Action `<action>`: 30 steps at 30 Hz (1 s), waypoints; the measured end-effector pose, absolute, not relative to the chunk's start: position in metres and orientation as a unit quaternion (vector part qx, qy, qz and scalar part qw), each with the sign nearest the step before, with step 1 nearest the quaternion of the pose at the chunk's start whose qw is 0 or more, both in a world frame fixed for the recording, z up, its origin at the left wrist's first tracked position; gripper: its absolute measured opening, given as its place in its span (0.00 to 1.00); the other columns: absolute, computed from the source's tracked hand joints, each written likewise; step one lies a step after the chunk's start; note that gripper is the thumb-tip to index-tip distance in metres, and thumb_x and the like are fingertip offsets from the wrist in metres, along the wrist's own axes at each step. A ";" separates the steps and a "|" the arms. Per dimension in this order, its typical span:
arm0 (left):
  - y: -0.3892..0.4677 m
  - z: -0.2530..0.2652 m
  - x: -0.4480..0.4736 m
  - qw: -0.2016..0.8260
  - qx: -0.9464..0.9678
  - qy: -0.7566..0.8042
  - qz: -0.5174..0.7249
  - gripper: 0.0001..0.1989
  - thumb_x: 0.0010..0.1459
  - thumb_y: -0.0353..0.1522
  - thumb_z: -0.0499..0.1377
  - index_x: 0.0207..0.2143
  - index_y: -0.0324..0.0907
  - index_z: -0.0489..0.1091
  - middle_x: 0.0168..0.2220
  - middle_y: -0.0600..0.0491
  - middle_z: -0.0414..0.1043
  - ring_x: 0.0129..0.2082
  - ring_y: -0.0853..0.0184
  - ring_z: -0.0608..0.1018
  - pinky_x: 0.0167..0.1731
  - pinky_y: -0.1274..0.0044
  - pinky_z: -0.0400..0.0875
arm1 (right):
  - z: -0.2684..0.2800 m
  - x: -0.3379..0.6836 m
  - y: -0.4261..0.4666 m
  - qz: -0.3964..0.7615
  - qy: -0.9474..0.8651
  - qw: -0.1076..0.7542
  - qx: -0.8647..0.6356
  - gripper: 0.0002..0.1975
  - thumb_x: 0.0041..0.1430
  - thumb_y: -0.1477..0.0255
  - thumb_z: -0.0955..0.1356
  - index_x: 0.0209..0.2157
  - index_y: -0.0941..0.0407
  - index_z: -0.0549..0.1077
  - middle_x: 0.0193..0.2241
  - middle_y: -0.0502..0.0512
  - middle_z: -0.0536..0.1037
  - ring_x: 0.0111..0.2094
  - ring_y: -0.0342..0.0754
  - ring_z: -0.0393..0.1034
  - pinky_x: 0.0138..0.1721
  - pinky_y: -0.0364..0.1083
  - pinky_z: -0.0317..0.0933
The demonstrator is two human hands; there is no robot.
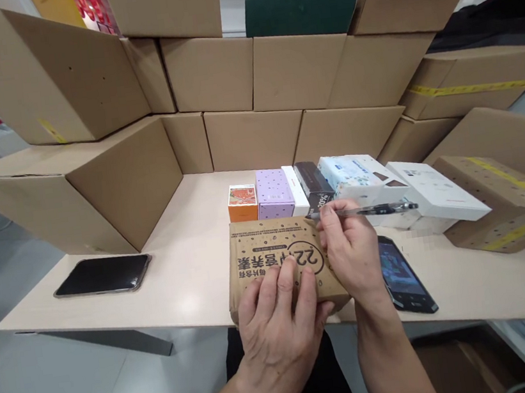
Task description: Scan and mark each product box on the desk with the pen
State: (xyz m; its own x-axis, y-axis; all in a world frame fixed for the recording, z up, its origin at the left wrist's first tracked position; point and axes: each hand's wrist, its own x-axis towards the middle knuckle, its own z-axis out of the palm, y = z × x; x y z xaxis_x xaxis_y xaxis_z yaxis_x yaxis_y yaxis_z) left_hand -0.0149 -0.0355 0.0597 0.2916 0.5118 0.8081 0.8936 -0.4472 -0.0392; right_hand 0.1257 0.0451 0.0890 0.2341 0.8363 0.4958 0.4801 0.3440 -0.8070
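Note:
A brown cardboard box (pixel 267 234) printed with dark Chinese characters and a circled "22" lies at the table's front edge, its lettering upside down to me. My left hand (pixel 281 316) rests on top of it, fingers spread across the near half. In my right hand (pixel 349 246) a clear-barrelled pen (pixel 380 209) is pinched between thumb and fingers, lying nearly level with its tip to the left. That hand is at the box's right side, and the pen tip is over the far right corner. Whether the tip touches the cardboard I cannot tell.
Behind the box stand an orange box (pixel 243 204), a purple box (pixel 274 193), a black box (pixel 313 184) and several white boxes (pixel 438 189). A phone (pixel 103 275) lies left; a lit handheld device (pixel 405 277) lies right. Stacked cartons (pixel 255 138) wall the table's back and sides.

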 end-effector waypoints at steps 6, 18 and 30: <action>-0.035 0.058 -0.015 0.253 -0.760 -0.461 -0.383 0.16 0.65 0.40 0.57 0.48 0.39 0.75 0.50 0.45 0.79 0.48 0.56 0.76 0.49 0.65 0.60 | 0.094 0.125 0.048 0.173 -0.625 0.537 -0.540 0.13 0.68 0.59 0.61 0.35 0.54 0.66 0.29 0.51 0.75 0.32 0.46 0.71 0.34 0.44 0.60; -0.037 0.056 -0.011 0.239 -0.747 -0.479 -0.393 0.15 0.67 0.39 0.57 0.49 0.41 0.75 0.51 0.47 0.79 0.49 0.57 0.75 0.50 0.65 0.60 | 0.096 0.124 0.047 0.160 -0.637 0.504 -0.561 0.14 0.69 0.60 0.60 0.34 0.54 0.65 0.28 0.51 0.75 0.31 0.46 0.71 0.32 0.44 0.57; -0.038 0.057 -0.012 0.236 -0.752 -0.481 -0.384 0.15 0.67 0.39 0.57 0.49 0.40 0.75 0.51 0.47 0.79 0.49 0.57 0.76 0.49 0.65 0.61 | 0.094 0.124 0.046 0.159 -0.627 0.528 -0.550 0.15 0.68 0.59 0.61 0.34 0.55 0.67 0.23 0.48 0.72 0.25 0.43 0.68 0.29 0.43 0.58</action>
